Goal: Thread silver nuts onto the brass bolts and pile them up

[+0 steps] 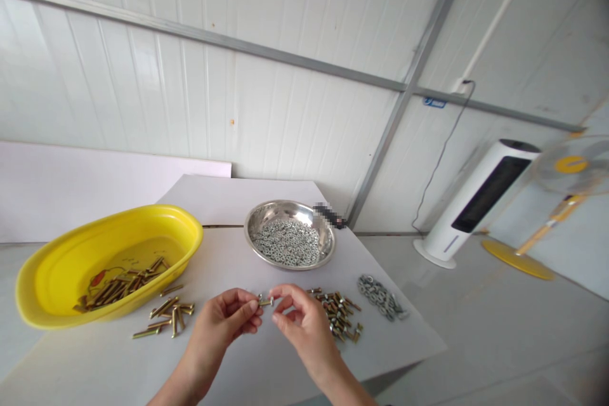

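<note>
Left hand: the left hand pinches a small bolt between thumb and forefinger, other fingers curled beneath.
Right hand: the right hand is half curled, thumb and forefinger parted, apparently gripping nothing; fingertips right by the bolt's silvery end.
Held bolt: lies between the two hands, above the table, on the near side of the steel bowl. Too small from here to say whether that end carries a nut or whether the right fingertips touch it.
Steel bowl: holds a broad layer of small silvery nuts.
Yellow tub: the yellow tub, at left, holds brassy bolts; a few loose bolts lie beside it.
Right-hand heap: bolts with silvery pieces on them, partly behind the right hand; grey rings lie beyond, nearer the table edge.
Risk, pinch: only one hand seems to bear the bolt; a slack thumb or a sideways nudge could drop it.
Risk, edge: a sweep of the right forearm could scatter the heap or push rings off the table.
</note>
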Tool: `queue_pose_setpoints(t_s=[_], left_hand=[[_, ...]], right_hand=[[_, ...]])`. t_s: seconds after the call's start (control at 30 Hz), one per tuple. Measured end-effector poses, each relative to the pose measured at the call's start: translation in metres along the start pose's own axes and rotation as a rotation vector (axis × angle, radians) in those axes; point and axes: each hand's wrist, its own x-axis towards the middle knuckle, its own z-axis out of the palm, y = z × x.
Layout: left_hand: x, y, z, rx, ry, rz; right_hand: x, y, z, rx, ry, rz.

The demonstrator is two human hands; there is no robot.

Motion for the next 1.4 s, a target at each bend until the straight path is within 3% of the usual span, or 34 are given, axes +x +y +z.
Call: queue_pose_setpoints(t_s=[0.1,0.17,0.4,0.5,0.63,0.73,0.87,1.03,1.13,1.3,1.4], left_hand=[[0.001,-0.004,0.001,-0.022,-0.008,-0.033],[0.003,-0.006,0.001,0.052,-0.033,0.022],[-0.006,-0.004,0.006,0.681,0.017,0.473],[-0.011,-0.003,0.009,0.804,0.009,0.587],[-0.009,-0.005,0.009,0.678,0.025,0.443],[-0.003,-0.005,0.007,0.441,0.041,0.303],[0.002,-0.004,0.004,0.181,0.038,0.159],[0.002,-0.007,0.005,0.038,-0.016,0.031],[0.002,-0.009,0.006,0.093,-0.028,0.058],[-0.002,-0.009,0.007,0.395,0.046,0.340],[-0.004,-0.008,0.009,0.420,0.000,0.379]], right_hand=[[0.000,0.004,0.000,-0.004,0.018,0.003],[0.000,0.006,0.000,0.040,0.027,0.033],[-0.007,0.007,0.006,0.101,-0.043,0.120],[-0.008,0.010,0.011,0.119,-0.076,0.204],[-0.007,0.011,0.009,0.146,-0.058,0.254],[-0.004,0.006,0.003,0.151,0.024,0.150],[-0.002,-0.001,-0.001,0.064,0.011,0.018],[-0.001,0.002,0.002,-0.063,0.030,-0.032],[-0.001,0.006,0.002,0.009,0.040,0.011],[-0.003,0.007,0.006,0.124,-0.017,0.107],[-0.004,0.007,0.010,0.121,-0.035,0.118]])
